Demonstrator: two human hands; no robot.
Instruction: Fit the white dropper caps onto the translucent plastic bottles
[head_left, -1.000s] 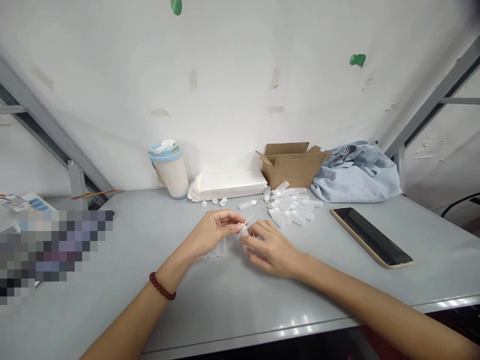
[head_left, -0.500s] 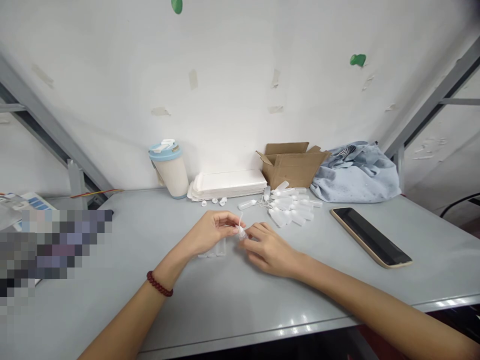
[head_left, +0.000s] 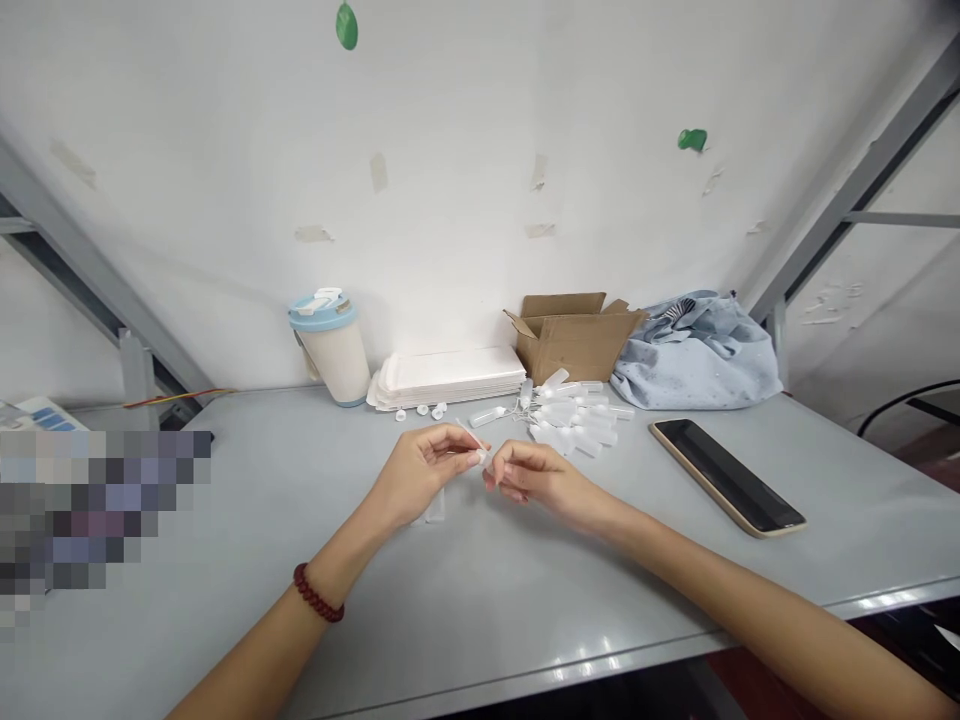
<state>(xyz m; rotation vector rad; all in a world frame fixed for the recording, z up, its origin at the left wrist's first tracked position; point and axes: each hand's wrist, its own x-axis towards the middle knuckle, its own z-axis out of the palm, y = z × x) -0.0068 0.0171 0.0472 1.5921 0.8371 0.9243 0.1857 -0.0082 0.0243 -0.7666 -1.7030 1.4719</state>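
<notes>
My left hand [head_left: 421, 472] pinches a small translucent plastic dropper bottle [head_left: 484, 459] at its white neck. A thin clear stem [head_left: 470, 434] sticks up from there, tilted left. My right hand [head_left: 541, 478] is curled round the same bottle from the right, its fingertips closed on it; most of its body is hidden. Under my left hand a few clear bottles [head_left: 435, 508] lie on the table, partly covered. Beyond my right hand is a pile of translucent bottles [head_left: 574, 430]. A few small white caps [head_left: 421, 410] lie behind my left hand.
At the back stand a blue-lidded cup [head_left: 330, 350], a stack of flat white boxes [head_left: 450, 372], an open cardboard box [head_left: 577, 345] and a light blue cloth bundle [head_left: 697, 360]. A phone [head_left: 727, 475] lies right on the grey table [head_left: 480, 620]. A blurred-out patch [head_left: 97, 510] covers the left.
The stem has tipped from nearly upright to leaning left. My right hand has risen slightly and its fingers have curled more. The whole view has shifted a little.
</notes>
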